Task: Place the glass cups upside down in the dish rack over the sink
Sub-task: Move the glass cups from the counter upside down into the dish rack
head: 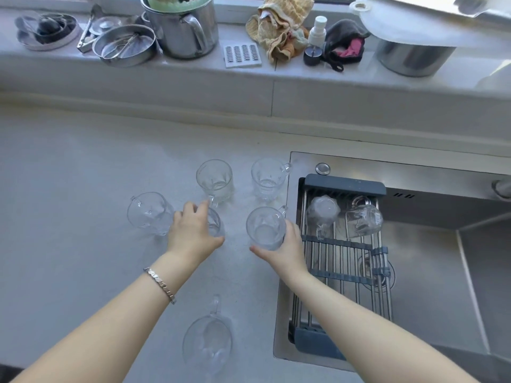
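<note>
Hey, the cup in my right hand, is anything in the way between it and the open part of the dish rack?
Nothing visible blocks it. The right hand grips a glass cup on the counter just left of the dish rack. Two upturned cups fill the rack's far end, but the near bars are bare.

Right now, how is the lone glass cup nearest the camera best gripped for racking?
Take the nearest glass cup around its body, hand coming from above and the near side. It appears to stand upright with its handle pointing away toward the other cups, so the body is the closer grip, probably easing the flip.
</note>
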